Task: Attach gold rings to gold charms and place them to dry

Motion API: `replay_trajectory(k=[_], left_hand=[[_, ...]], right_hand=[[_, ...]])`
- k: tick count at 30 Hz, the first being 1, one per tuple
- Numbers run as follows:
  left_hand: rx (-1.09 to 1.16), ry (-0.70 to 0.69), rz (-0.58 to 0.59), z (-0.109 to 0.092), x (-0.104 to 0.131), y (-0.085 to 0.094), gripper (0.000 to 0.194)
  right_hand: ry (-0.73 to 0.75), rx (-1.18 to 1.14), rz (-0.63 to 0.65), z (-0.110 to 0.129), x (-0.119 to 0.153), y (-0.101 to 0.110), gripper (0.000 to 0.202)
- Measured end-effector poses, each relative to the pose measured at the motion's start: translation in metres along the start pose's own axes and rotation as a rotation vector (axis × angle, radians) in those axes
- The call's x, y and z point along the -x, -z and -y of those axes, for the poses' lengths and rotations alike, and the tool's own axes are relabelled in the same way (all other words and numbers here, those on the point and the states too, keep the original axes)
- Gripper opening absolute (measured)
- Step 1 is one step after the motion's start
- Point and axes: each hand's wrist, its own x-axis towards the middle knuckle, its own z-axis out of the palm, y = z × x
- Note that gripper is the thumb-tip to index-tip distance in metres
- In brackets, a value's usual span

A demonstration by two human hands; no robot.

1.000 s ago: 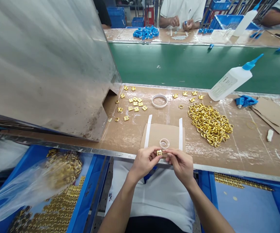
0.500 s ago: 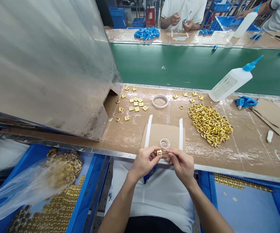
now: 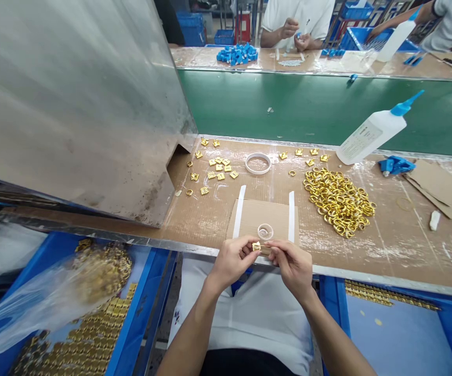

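At the near edge of the bench, my left hand (image 3: 234,257) pinches a small square gold piece (image 3: 256,246) between thumb and fingers. My right hand (image 3: 293,261) is closed around a thin stick (image 3: 266,246), whose tip points at the gold piece. Whether the tip touches it is too small to tell. Just beyond my fingers, a small clear round dish (image 3: 265,232) stands on a cardboard pad (image 3: 267,211) held by white tape strips. To the right lies a heap of gold rings (image 3: 339,201). Several square gold pieces (image 3: 218,167) are scattered at the left.
A tape ring (image 3: 258,163) lies mid-bench. A white bottle with a blue nozzle (image 3: 370,137) leans at the back right. A metal panel (image 3: 81,104) bounds the left side. Blue trays (image 3: 143,303) sit below the bench. Across the green belt (image 3: 249,104), co-workers sit.
My hands hold nearly the same pose, with the gold piece and stick still together. Across the belt, a co-worker's hand has risen slightly, and a small blue piece on the belt has shifted right.
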Motion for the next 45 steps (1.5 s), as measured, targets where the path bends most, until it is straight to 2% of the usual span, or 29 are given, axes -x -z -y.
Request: replay_trajectory(k=[10,20,45], left_hand=[[-0.013,-0.011,-0.01,0.0005,0.0007,-0.0002,0.02],[-0.033,-0.015,-0.015,0.0032,0.0004,-0.0012,0.019],[-0.037,-0.016,-0.02,0.0029,0.0014,-0.0005,0.02]], right_hand=[[0.018,0.059,0.019,0.0011,-0.0013,0.0002,0.023],[0.102,0.103,0.03,0.0005,-0.0013,-0.001,0.025],[0.081,0.043,0.014,-0.0002,-0.0004,-0.0013,0.022]])
